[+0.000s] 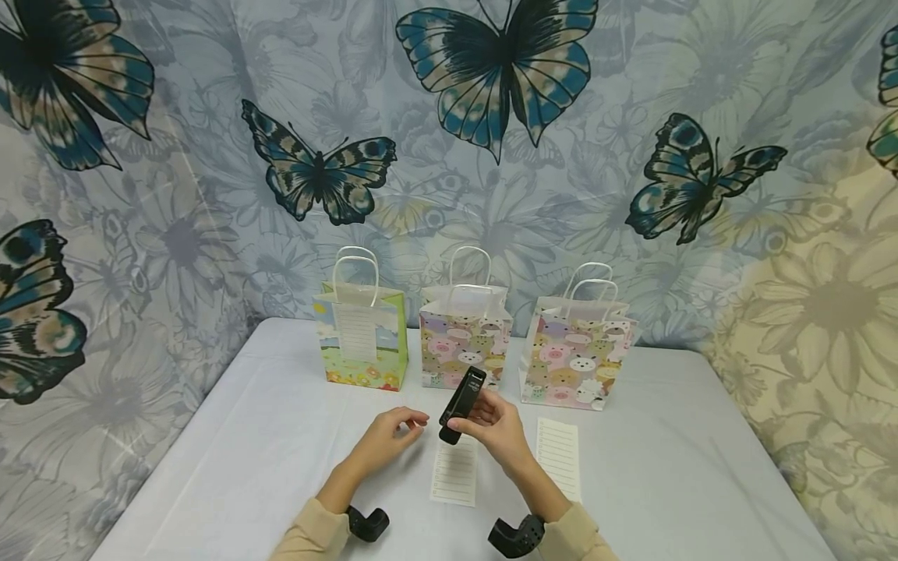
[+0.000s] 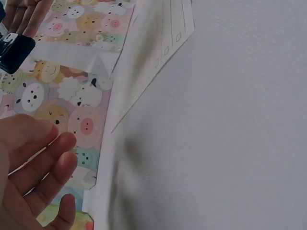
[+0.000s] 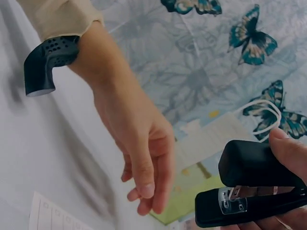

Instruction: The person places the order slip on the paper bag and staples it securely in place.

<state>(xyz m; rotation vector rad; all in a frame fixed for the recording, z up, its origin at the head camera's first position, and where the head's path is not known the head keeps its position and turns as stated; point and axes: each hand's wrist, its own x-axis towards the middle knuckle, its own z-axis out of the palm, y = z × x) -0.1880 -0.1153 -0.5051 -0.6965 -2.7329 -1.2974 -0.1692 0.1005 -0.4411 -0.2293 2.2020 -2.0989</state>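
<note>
A black stapler (image 1: 463,405) is held in my right hand (image 1: 500,430), thumb on one side and fingers behind it. Up close in the right wrist view, the stapler (image 3: 254,167) shows a gap between its top arm and base. My left hand (image 1: 394,435) hovers over the table just left of the stapler, fingers loosely bent and holding nothing. Under the stapler lies a lined paper slip (image 1: 453,475), its upper end hidden. Another lined slip (image 1: 559,456) lies to the right, partly covered by my right forearm.
Three paper gift bags stand along the back: a green-sided meadow bag (image 1: 393,343) with a lined slip (image 1: 356,331) on its front, and two animal-print bags, one in the middle (image 1: 438,343) and one at right (image 1: 578,362). A white cloth (image 1: 231,467) covers the table. Butterfly-print fabric hangs behind.
</note>
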